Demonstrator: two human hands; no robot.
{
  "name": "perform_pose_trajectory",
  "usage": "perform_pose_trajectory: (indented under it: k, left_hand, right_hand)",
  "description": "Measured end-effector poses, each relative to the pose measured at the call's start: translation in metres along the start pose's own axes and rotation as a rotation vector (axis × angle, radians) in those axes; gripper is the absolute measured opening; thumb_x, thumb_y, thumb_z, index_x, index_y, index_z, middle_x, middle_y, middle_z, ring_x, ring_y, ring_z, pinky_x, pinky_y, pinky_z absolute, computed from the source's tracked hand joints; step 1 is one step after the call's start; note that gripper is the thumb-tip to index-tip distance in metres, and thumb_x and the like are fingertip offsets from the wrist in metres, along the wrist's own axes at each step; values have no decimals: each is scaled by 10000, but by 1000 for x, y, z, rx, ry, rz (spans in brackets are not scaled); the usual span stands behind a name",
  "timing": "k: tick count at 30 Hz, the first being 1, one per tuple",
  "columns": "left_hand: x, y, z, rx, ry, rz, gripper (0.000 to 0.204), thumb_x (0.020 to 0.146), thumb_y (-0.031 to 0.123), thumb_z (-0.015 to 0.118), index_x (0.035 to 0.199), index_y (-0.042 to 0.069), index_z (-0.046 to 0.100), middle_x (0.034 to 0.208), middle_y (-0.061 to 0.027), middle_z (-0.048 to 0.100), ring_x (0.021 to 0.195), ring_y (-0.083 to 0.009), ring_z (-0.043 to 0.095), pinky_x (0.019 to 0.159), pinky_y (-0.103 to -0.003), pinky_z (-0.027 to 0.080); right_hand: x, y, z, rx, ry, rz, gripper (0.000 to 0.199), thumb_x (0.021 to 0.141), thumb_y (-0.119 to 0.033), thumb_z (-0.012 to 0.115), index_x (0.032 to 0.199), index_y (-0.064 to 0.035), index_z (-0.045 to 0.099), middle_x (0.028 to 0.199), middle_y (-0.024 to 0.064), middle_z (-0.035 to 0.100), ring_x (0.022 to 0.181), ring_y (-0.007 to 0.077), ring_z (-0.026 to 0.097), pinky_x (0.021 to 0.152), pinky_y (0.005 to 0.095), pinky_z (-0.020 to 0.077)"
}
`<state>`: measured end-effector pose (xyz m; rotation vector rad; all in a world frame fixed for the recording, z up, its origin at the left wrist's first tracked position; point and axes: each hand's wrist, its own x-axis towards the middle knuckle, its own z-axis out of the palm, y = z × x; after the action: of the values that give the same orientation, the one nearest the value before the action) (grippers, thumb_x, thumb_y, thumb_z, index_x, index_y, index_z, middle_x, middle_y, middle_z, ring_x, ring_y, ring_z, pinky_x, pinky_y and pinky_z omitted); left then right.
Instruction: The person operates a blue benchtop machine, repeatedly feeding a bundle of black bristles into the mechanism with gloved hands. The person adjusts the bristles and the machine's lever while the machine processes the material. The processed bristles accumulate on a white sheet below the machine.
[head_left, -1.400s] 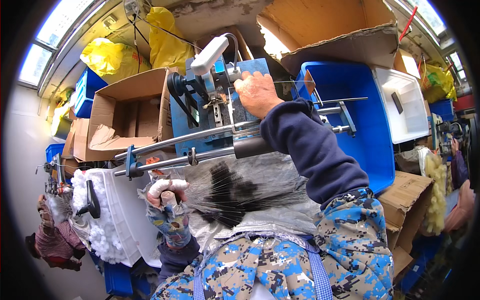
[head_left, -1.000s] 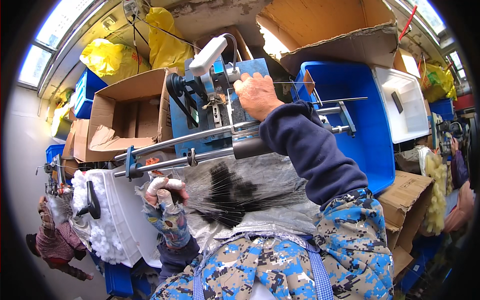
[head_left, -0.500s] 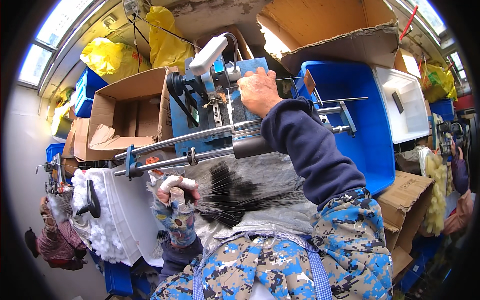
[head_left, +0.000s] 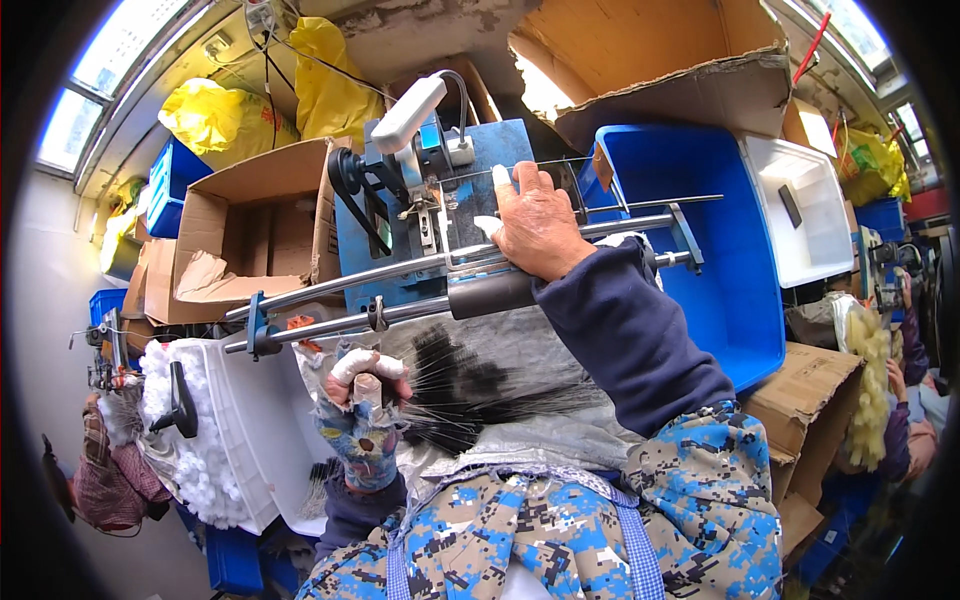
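Up at the top, the right hand (head_left: 540, 232) lies flat on the blue machine (head_left: 430, 215), fingers spread wide and closed on nothing. It presses just above the two long metal rods (head_left: 400, 290) that run across the front, so it looks like it is steadying itself or the work near the needle part (the small bits under the fingers are too tiny to make out).

Lower down, the left hand (head_left: 365, 385) wears a flowery fingerless glove and has white tape on the fingertips, likely to keep them from getting sore. It is curled tight around the root end of a bundle of black bristles (head_left: 470, 390). From that grip the bristles fan out toward the person's right, over a grey cloth (head_left: 560, 350) on the lap, so the loose ends stay flat and do not tangle.

To the left of the gripping hand sits a white bin (head_left: 240, 420) with white fluff (head_left: 185, 470) along its edge. Beyond the right arm stands a big blue tub (head_left: 720, 230), and an open cardboard box (head_left: 250, 230) sits left of the machine.
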<state>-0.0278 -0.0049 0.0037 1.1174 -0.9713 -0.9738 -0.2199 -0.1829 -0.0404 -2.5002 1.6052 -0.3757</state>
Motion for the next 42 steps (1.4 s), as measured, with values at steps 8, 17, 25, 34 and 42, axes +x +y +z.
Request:
perform_pose_trajectory:
  k: [8,17,25,34,42]
  left_hand:
    - [-1,3,-9,62,18,36,244,918,210,483,1058,14,524,784,-139,606,557,-151,544,419,-218,410]
    - [-3,-2,-54,-14,110,8,225,908,177,496,1070,27,539,794,-167,613,567,-165,558,427,-244,441]
    - [7,3,-33,-28,60,96,244,918,200,477,1063,9,525,779,-125,604,548,-157,550,399,-227,430]
    - [1,33,-105,78,203,89,257,927,208,468,1027,-23,521,772,-139,586,572,-158,539,439,-246,455]
    - [2,12,21,152,-169,215,187,825,60,612,987,-9,550,894,-130,616,803,-195,598,752,-295,486]
  right_hand:
    - [20,-60,23,79,6,-45,624,772,-350,621,1156,99,422,973,185,493,845,293,545,652,360,505]
    - [6,-5,-7,8,-131,-115,446,743,-215,656,1049,73,506,1006,204,458,919,320,513,749,391,471]
    - [29,28,-19,-328,85,-82,218,778,-112,584,989,-66,608,978,79,569,1006,240,478,800,383,366]
    - [-80,12,-98,105,-277,-311,233,668,-52,622,888,3,568,779,145,587,826,282,567,715,381,426]
    - [-92,-89,-53,1386,-257,-270,444,769,8,619,1187,0,469,958,179,606,828,303,627,730,292,485]
